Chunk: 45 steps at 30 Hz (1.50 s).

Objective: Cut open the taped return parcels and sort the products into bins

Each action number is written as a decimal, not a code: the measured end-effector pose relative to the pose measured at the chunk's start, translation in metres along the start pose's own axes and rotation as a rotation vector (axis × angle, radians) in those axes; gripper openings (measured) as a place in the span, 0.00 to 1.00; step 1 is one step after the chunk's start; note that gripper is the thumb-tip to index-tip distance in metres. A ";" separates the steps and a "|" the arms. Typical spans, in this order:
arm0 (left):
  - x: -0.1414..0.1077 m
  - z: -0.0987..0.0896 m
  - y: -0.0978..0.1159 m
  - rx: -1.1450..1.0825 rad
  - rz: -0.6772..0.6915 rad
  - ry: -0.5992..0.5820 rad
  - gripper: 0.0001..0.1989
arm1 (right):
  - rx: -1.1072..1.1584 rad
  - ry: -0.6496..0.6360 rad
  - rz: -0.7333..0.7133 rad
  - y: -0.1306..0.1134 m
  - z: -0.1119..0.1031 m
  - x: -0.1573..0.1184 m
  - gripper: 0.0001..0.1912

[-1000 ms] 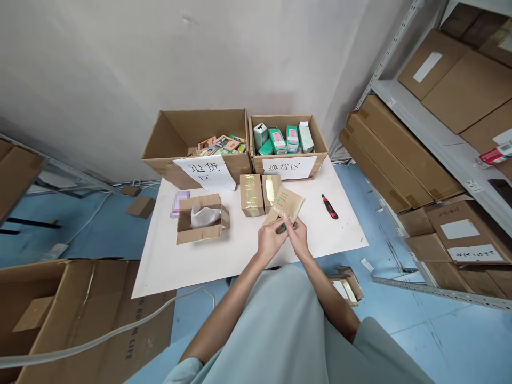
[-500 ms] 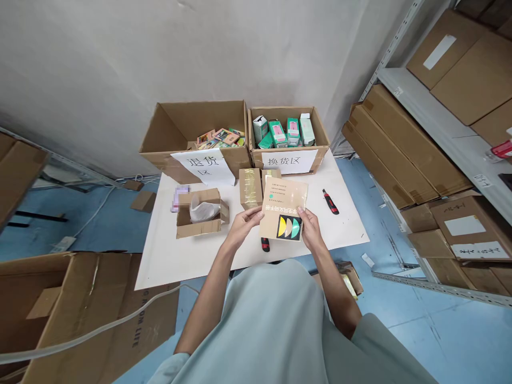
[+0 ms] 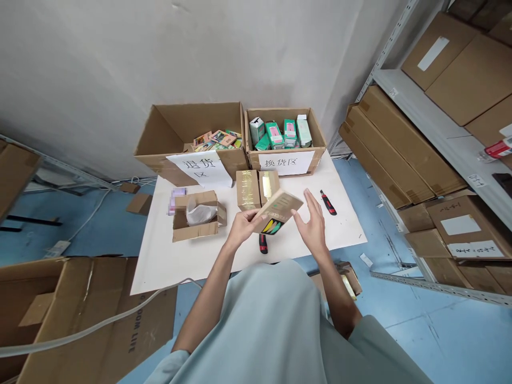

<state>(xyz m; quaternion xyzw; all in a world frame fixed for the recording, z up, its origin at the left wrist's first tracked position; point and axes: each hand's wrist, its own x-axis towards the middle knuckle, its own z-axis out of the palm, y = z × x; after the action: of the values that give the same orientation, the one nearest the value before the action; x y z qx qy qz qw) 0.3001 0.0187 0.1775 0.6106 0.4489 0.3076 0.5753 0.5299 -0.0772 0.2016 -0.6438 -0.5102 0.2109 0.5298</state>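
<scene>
A tan book [image 3: 282, 209] with yellow, pink and green shapes on its cover is tilted above the table. My left hand [image 3: 242, 228] grips its left edge between thumb and fingers. My right hand [image 3: 312, 226] is open at the book's right side, fingers spread upward; its thumb is close to the book's edge, and I cannot tell whether it touches. Behind the book stand two taped small cartons [image 3: 248, 189]. A red and black utility knife [image 3: 263, 244] lies below the book, and a second utility knife [image 3: 328, 203] lies to the right.
At the table's back, a large carton [image 3: 160, 158] holds books, and another carton [image 3: 318, 159] holds green and white boxes. An opened small carton [image 3: 196, 231] with white wrapping sits left. Shelving [image 3: 420, 101] with cartons stands right; a white cable [image 3: 132, 314] crosses the lower left.
The book has turned from facing me to a slanted, foreshortened angle. My right hand has let go of its right edge and spread its fingers; my left hand still holds it.
</scene>
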 end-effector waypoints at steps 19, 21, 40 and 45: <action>0.003 -0.017 -0.032 0.084 0.028 0.198 0.45 | 0.145 -0.476 0.475 0.054 0.042 0.008 0.27; 0.003 -0.029 -0.036 0.015 -0.047 0.181 0.46 | 0.394 -0.395 0.524 0.050 0.046 0.015 0.33; -0.012 -0.095 0.007 -0.114 0.357 0.441 0.19 | 0.319 -0.482 0.001 -0.017 0.088 0.051 0.18; -0.020 -0.118 0.012 -0.143 0.317 0.479 0.19 | 0.306 -0.425 0.038 -0.025 0.114 0.048 0.24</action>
<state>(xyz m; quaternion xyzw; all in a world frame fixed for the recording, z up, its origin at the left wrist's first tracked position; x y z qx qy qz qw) 0.1887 0.0522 0.2092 0.5411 0.4481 0.5598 0.4392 0.4450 0.0160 0.1972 -0.5069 -0.5598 0.4263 0.4979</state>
